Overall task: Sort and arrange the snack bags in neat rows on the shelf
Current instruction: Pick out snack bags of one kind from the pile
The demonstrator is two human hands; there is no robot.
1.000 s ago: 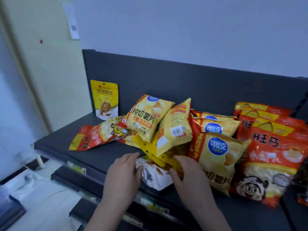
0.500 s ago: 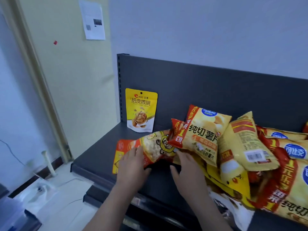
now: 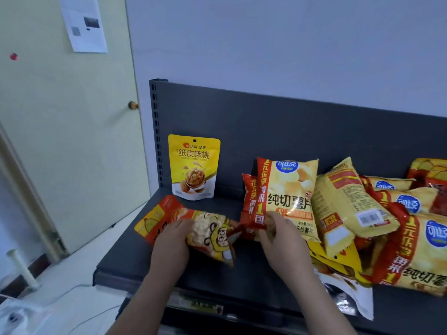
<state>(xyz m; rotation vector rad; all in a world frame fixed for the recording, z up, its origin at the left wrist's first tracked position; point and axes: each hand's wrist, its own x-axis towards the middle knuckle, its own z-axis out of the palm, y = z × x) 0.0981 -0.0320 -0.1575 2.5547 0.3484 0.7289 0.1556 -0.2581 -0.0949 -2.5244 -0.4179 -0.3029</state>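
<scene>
Red-orange snack bag (image 3: 208, 227): in the head view it lies flat near the left end of the shelf (image 3: 125, 262), long axis running across the shelf from far-left to near-right, with the near-right end slightly raised.
Left hand (image 3: 170, 240): laid over the middle of that bag; its fingers (image 3: 181, 224) curl onto the film and seem to clasp it. The underside of the grip is hidden.
Right hand (image 3: 281, 240): just right of the bag's raised end; its fingers (image 3: 271, 220) pinch the lower left corner of an upright potato chip bag (image 3: 290, 189).
Second chip bag (image 3: 249, 197): tucked behind the pinched one and touching it.
Key relation: the red-orange bag sits directly under the left fingers and extends to either side of them, so the left hand is the nearer one for shifting it. Its right tip almost meets the chip bags.
Walnut pouch (image 3: 194, 166): stands upright against the back panel (image 3: 290, 122), beyond the left hand.
Heap (image 3: 411, 238): more chip bags lie piled and overlapping to the right, unsorted, one of them turned barcode side up (image 3: 348, 206).
Progress, as I judge it: rows hardly begun.
</scene>
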